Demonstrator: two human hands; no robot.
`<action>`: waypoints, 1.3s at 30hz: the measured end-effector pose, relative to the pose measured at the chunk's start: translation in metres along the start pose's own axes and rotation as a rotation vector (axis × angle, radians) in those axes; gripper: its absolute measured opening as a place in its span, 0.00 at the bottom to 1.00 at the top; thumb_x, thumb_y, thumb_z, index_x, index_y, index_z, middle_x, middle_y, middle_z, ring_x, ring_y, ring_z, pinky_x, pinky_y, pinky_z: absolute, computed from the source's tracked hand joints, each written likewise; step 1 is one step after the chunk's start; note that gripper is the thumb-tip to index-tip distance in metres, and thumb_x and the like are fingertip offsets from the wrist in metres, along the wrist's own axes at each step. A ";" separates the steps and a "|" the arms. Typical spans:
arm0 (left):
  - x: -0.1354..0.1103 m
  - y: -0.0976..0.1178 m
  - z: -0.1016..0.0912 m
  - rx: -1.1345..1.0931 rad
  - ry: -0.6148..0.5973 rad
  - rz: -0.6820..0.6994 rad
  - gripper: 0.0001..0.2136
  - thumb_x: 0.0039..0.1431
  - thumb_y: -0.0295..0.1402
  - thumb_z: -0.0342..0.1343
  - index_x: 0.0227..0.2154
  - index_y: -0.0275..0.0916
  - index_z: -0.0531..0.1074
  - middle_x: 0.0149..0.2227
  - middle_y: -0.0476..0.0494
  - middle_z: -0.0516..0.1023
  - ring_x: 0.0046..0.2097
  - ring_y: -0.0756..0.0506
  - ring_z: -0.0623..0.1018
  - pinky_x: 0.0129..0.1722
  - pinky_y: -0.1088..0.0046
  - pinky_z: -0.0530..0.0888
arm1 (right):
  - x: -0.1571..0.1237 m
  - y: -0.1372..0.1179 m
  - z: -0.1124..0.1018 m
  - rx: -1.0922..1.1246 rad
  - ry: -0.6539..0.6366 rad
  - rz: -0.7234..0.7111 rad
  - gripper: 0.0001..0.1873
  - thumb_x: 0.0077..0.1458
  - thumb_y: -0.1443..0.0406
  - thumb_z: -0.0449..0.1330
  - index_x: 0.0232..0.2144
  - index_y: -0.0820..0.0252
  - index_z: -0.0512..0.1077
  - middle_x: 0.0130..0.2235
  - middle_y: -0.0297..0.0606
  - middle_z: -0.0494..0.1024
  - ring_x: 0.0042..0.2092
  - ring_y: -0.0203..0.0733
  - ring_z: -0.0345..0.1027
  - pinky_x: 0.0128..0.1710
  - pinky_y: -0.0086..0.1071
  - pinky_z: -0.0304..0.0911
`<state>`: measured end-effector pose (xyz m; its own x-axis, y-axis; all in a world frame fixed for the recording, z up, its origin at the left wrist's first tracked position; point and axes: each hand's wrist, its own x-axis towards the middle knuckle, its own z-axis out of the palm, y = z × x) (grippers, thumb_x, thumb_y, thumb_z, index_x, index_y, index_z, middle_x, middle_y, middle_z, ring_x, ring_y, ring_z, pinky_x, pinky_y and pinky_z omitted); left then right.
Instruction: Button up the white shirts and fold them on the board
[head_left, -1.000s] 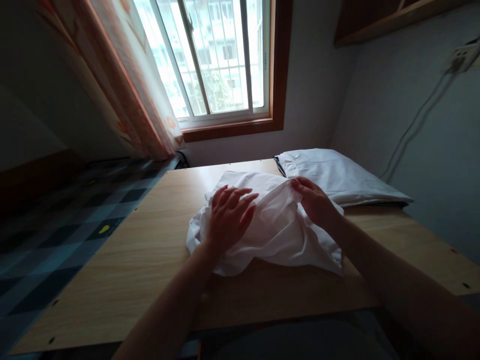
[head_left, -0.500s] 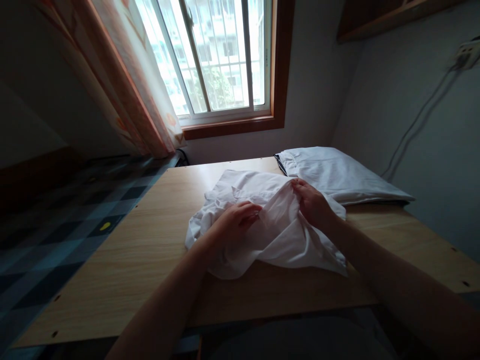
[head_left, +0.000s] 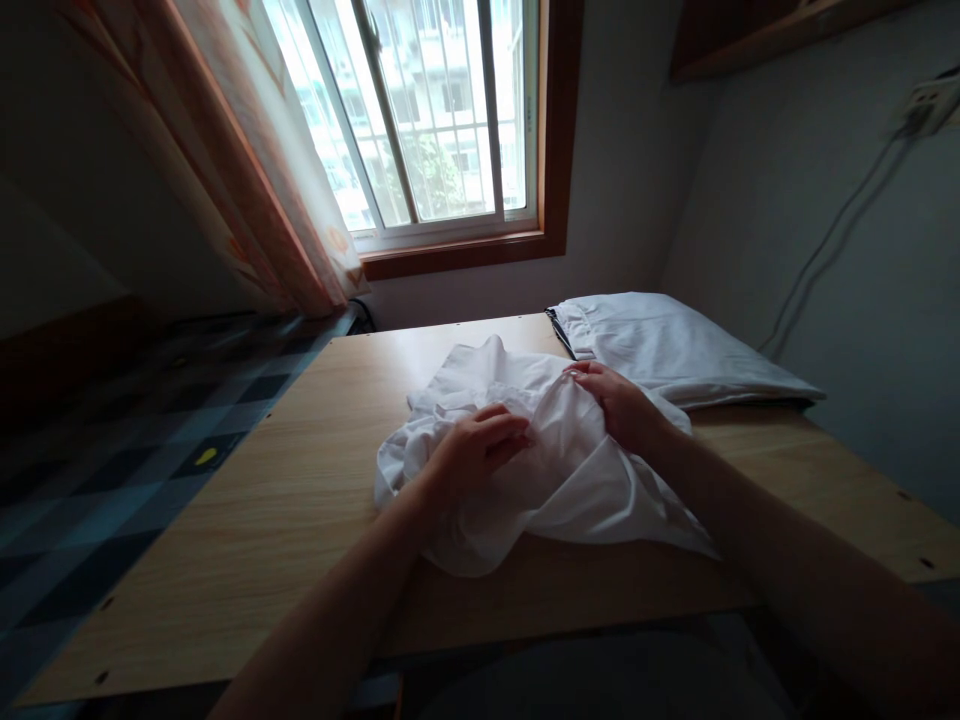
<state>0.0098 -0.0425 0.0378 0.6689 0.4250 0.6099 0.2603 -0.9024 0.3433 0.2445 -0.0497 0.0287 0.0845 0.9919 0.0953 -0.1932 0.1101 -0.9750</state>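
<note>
A crumpled white garment (head_left: 570,480) lies in the middle of a light wooden board (head_left: 285,500). My left hand (head_left: 472,450) rests on its left part with the fingers curled into a fold of the cloth. My right hand (head_left: 619,405) is on the upper right part, its fingers pinching the fabric near the top edge. Both forearms reach in from the bottom of the view.
A folded white cloth (head_left: 675,350) lies on the far right corner of the board. A blue checkered bed cover (head_left: 112,450) spreads to the left. Behind are a window (head_left: 427,120) with a patterned curtain (head_left: 255,160), and a cable (head_left: 832,250) down the right wall.
My left hand went from lying flat and spread on the cloth to gripping a fold. The garment has bunched up, and its far edge has risen slightly.
</note>
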 end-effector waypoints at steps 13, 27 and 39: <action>-0.004 0.003 0.008 0.176 0.139 -0.001 0.09 0.66 0.32 0.53 0.42 0.40 0.78 0.33 0.46 0.77 0.32 0.51 0.75 0.33 0.76 0.72 | -0.024 -0.011 0.016 -0.885 -0.361 -0.700 0.18 0.54 0.61 0.64 0.48 0.55 0.74 0.41 0.39 0.81 0.46 0.47 0.72 0.54 0.46 0.59; -0.003 0.004 0.012 0.365 0.113 -0.128 0.07 0.66 0.33 0.54 0.36 0.40 0.76 0.33 0.47 0.77 0.35 0.48 0.76 0.37 0.74 0.71 | -0.020 0.007 0.021 -0.767 -0.259 -0.376 0.11 0.55 0.59 0.62 0.36 0.60 0.78 0.36 0.39 0.81 0.37 0.43 0.72 0.38 0.34 0.64; -0.008 -0.003 0.011 0.469 -0.008 0.003 0.12 0.68 0.31 0.48 0.46 0.43 0.76 0.34 0.47 0.72 0.34 0.49 0.72 0.33 0.76 0.69 | -0.016 0.021 0.019 -0.568 -0.353 -0.302 0.13 0.54 0.61 0.60 0.40 0.59 0.79 0.37 0.38 0.82 0.41 0.46 0.73 0.42 0.37 0.65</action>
<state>0.0114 -0.0440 0.0246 0.6749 0.4233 0.6045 0.5436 -0.8391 -0.0193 0.2201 -0.0622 0.0107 -0.2843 0.8958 0.3416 0.3332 0.4264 -0.8409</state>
